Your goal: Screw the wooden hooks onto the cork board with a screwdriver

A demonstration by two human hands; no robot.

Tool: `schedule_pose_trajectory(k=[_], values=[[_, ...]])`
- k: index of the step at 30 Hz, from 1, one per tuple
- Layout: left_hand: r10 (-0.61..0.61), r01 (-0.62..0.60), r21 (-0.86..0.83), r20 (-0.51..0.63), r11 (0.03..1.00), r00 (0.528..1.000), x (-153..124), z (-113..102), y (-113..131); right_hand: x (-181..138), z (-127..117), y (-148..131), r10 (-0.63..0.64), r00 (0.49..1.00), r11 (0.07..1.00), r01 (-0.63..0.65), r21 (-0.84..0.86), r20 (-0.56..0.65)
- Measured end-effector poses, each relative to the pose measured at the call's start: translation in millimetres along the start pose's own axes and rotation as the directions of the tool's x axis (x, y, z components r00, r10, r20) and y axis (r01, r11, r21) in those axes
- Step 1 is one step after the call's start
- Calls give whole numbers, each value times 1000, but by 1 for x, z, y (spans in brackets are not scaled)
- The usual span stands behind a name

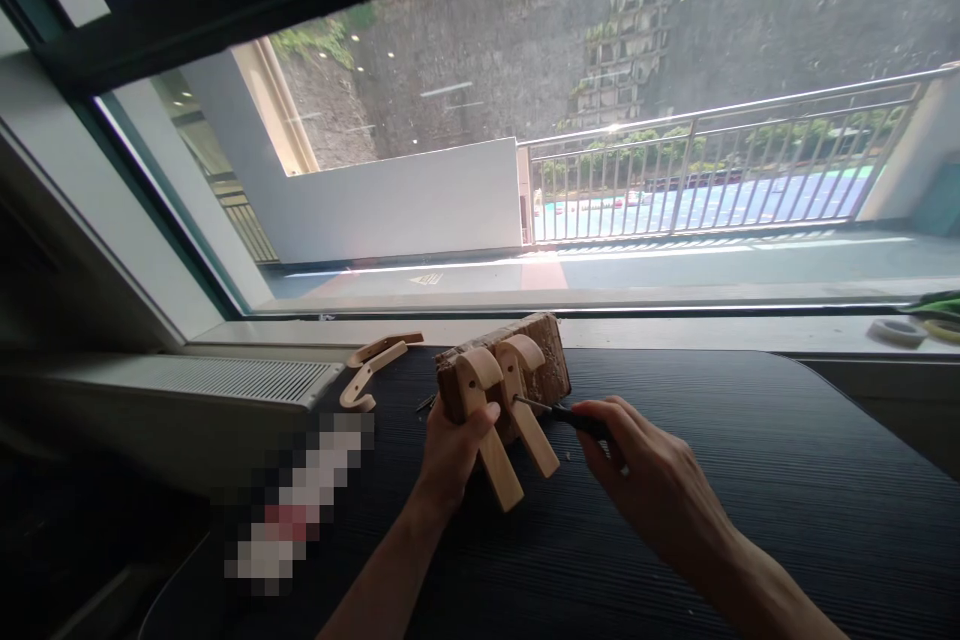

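Note:
A rough brown wooden block is tilted above the dark tabletop, with two pale curved wooden hooks against its near face. My left hand grips the block's left side, its thumb lying by the left hook. In my right hand is a screwdriver with a black handle. Its thin metal shaft points left and meets the right hook near a hole; the very tip is too small to make out. Each hook shows a small dark hole near its curved top.
Two more curved wooden hooks lie at the back left of the black table. Some small dark screws or nails lie left of the block. A blurred-out pale item is at the left. Tape rolls sit on the right sill, below the window.

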State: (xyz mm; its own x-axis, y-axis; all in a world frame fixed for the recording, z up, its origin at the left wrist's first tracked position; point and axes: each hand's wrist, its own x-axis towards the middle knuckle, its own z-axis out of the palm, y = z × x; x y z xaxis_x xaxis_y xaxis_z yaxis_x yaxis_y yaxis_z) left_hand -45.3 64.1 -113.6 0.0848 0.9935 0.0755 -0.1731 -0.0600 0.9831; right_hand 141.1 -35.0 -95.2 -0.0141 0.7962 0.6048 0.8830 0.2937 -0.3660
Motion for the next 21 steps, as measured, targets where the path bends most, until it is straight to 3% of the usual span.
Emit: schedule_pose_trajectory(k=[4,10,13,15,21], values=[[38,-38,12,2,999,999,2,-2,-2,-3,9,2,-78,996,997,78,-5,-49],[81,-83,82,29,993,996,2,-2,-2,-3,9,-4,211,976,971,-216,101,57],[87,-89,95,17,992,996,1,-1,-3,-1,5,-4,266,957,960,-273,55,113],[94,-94,100,13,991,996,2,-1,-5,0,3,-3,244,964,969,-246,11,103],[99,-97,143,-4,985,995,0,1,-3,-3,7,0,10,1000,997,-9,-81,4]])
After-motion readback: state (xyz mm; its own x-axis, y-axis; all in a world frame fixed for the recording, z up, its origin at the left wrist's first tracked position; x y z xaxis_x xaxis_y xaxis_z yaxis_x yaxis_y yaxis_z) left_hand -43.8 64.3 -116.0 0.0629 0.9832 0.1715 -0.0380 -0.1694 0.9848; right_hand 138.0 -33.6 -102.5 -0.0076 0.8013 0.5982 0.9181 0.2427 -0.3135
